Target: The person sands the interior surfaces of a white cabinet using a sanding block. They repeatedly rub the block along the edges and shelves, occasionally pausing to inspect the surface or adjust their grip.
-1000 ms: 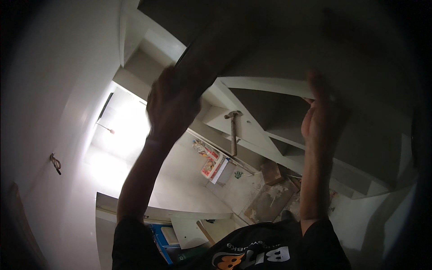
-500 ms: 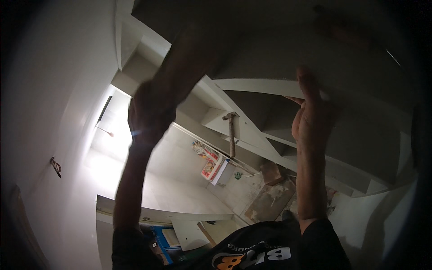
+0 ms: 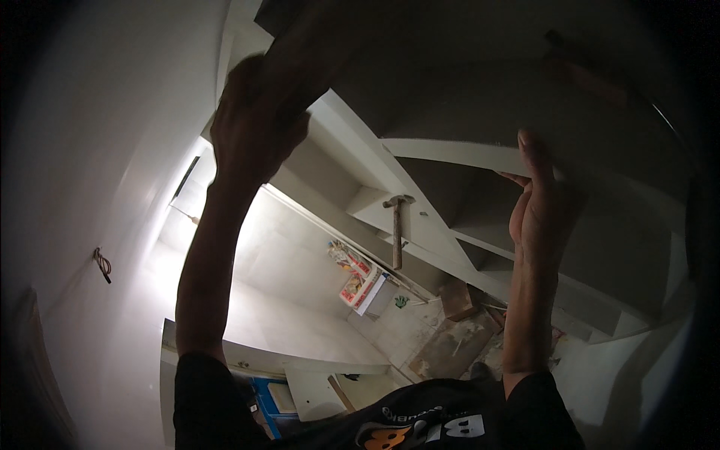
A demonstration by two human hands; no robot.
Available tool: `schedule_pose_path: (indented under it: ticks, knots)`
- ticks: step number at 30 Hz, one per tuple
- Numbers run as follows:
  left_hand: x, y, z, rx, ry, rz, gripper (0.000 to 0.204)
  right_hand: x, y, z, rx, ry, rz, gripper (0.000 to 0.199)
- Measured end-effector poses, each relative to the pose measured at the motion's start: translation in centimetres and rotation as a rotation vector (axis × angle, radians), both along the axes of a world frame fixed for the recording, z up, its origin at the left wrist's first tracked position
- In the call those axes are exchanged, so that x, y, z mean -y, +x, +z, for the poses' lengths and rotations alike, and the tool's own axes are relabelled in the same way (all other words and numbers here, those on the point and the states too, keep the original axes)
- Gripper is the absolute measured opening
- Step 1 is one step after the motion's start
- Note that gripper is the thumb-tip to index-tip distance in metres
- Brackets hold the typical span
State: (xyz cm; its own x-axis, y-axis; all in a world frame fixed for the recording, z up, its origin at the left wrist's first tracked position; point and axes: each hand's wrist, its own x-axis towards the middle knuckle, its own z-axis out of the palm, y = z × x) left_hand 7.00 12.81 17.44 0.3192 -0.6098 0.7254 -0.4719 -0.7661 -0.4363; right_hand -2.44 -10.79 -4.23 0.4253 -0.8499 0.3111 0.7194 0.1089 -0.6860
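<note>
My left hand (image 3: 251, 124) is raised at the upper left, its fingers closed round a dark, long object (image 3: 319, 52). Shadow and blur hide what kind of thing it is. On the right, my right hand (image 3: 540, 202) grips the front edge of a pale shelf board (image 3: 457, 148), with the thumb over the top and the fingers beneath. A claw hammer (image 3: 397, 232) with a worn handle lies on a lower white ledge between my two arms.
White cabinet compartments (image 3: 487, 195) fill the right side. A white wall (image 3: 90, 165) with a protruding wire loop (image 3: 102, 265) stands at the left. Below are a brown box (image 3: 456, 301), a dirty board (image 3: 457, 346), a printed bag (image 3: 358, 285) and a blue case (image 3: 270, 397).
My left hand has moved upward with the dark object. My right hand keeps its grip on the shelf board, and the whole view has shifted slightly.
</note>
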Motion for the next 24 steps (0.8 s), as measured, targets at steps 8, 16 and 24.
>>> schedule_pose_path:
  ticks: [8, 16, 24]
  knots:
    - [2.2, -1.6, 3.2, -0.319, -0.24, 0.108, 0.081, -0.8, -0.3, 0.7, 0.06, 0.144, 0.095, 0.043]
    - [-5.1, -0.7, 5.7, 0.004, 0.223, -0.085, 0.067, -0.7, 0.2, 0.2, 0.11, 0.234, 0.179, 0.054]
    - [-5.7, -1.9, 8.5, -0.014, 0.271, 0.009, 0.066, -0.1, -0.2, 0.1, 0.077, 0.116, 0.113, 0.046]
